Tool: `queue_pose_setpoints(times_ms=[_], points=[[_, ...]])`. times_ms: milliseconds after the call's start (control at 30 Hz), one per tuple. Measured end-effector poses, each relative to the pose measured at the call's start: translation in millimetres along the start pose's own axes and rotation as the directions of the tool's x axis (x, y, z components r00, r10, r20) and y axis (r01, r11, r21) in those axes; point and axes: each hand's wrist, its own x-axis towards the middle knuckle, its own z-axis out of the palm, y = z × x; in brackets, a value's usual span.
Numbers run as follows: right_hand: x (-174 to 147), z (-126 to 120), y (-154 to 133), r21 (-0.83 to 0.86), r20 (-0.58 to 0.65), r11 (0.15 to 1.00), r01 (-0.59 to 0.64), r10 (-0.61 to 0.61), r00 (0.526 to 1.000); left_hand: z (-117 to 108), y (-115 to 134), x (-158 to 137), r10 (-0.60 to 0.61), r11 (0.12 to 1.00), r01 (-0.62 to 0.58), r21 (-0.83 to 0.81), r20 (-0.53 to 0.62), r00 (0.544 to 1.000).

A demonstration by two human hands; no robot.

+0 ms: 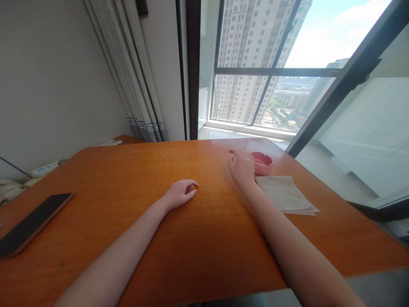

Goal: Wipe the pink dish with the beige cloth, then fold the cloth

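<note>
My left hand rests on its side on the wooden table, near the middle. Its fingers are loosely curved, the thumb is apart from them, and nothing is held. Farther out and to the right, my right hand is slightly blurred, with loosely bent fingers and nothing visible in it. Just beside it stands a round pink ashtray with notches in its rim; the hand covers part of the ashtray's left side. I cannot tell whether the two touch. A folded pale grey cloth lies flat nearer to me, alongside my right forearm.
A dark smartphone lies at the table's left. Past the left edge is a white power strip. A curtain hangs behind the table's far left. Beyond the far right side are a dark-framed glass door and a window.
</note>
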Motion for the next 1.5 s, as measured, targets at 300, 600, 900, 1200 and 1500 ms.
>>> queue_pose_setpoints(times_ms=[300,600,900,1200,1500], points=[[3.8,-11.6,75.9,-0.51,0.05,0.781,-0.361,0.446,0.894,-0.9,1.7,0.0,0.004,1.0,-0.004,-0.007,0.004,1.0],[7.2,-7.1,65.1,-0.457,0.133,0.846,-0.275,0.371,0.919,1.1,-3.8,0.0,0.013,1.0,-0.014,-0.021,-0.023,1.0],[-16.9,22.4,-41.6,0.005,0.365,0.947,0.322,-0.302,0.881,-9.2,4.6,-1.3,0.249,0.935,-0.15,0.321,-0.295,0.923],[-39.5,27.8,-60.7,0.248,0.295,0.851,0.462,-0.521,0.801,-15.9,3.9,2.7,0.266,0.878,-0.181,0.442,-0.136,0.954],[-45.7,54.8,-34.5,0.222,0.49,0.946,0.234,-0.316,0.813,-59.0,-50.1,-8.9,-0.06,0.73,0.423,0.537,-0.566,0.822]])
